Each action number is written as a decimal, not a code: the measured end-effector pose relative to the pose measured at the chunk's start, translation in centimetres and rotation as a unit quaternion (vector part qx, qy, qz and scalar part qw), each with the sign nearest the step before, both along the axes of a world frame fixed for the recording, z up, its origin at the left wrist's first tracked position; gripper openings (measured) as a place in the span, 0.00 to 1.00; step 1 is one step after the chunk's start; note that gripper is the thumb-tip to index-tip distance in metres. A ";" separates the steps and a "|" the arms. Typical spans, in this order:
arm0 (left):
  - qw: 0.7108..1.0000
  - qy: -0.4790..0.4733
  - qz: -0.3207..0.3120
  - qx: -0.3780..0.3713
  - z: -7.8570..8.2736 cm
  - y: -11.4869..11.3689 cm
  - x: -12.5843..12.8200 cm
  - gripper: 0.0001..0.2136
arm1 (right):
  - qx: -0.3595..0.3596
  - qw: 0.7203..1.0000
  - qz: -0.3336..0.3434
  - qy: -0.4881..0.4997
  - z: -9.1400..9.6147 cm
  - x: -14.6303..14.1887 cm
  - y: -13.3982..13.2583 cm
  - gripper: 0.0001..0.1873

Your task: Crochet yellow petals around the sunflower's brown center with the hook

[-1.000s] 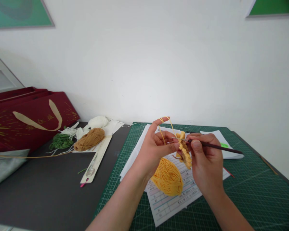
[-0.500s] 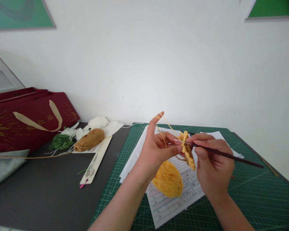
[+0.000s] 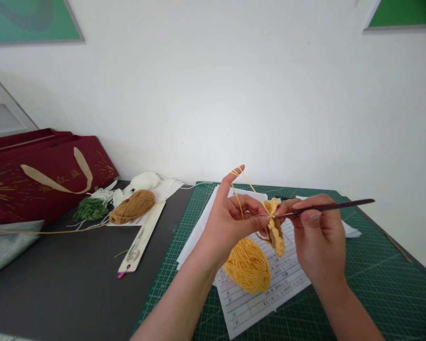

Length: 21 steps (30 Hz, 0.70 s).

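Note:
My left hand (image 3: 236,210) pinches the edge of a small yellow and brown crochet piece (image 3: 276,234) between thumb and fingers. Yellow yarn wraps round its raised index finger and runs down to the piece. In my right hand (image 3: 321,241) is a crochet hook (image 3: 335,205) with a dark handle, held like a pen. Its thin metal end meets the piece at the left fingertips; the very tip is hard to make out. Below my hands a ball of yellow yarn (image 3: 248,265) lies on printed sheets (image 3: 259,308).
A green cutting mat (image 3: 383,293) lies under the papers. To the left are a brown yarn ball (image 3: 133,207), green yarn (image 3: 91,209), white yarn (image 3: 145,181) and a bookmark-like ruler strip (image 3: 142,241). A dark red gift bag (image 3: 57,175) stands against the wall.
My right hand has tilted the hook, so the handle's far end has risen from pointing down right to slightly up. The crochet piece has turned a little and sits slightly lower.

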<state>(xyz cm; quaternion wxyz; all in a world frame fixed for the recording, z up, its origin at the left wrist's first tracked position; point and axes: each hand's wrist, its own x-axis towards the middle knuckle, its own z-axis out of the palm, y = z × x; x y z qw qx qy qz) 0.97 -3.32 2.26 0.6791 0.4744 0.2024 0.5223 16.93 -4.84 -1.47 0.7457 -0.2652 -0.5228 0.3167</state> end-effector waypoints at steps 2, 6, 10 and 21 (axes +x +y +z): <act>1.000 0.003 0.001 0.001 0.0 0.0 0.0 0.50 | 0.013 1.000 -0.007 -0.020 0.0 0.3 0.0 0.07; 1.000 0.009 0.007 0.008 -0.1 0.0 -0.1 0.50 | 0.035 0.998 -0.026 -0.044 0.0 0.5 -0.1 0.06; 1.000 0.013 0.012 0.013 -0.1 0.0 0.0 0.49 | 0.071 0.994 -0.058 -0.065 0.1 0.4 -0.1 0.05; 0.999 0.021 0.028 0.015 -0.2 0.2 0.0 0.44 | 0.136 0.976 -0.092 -0.146 0.2 1.1 -0.3 0.03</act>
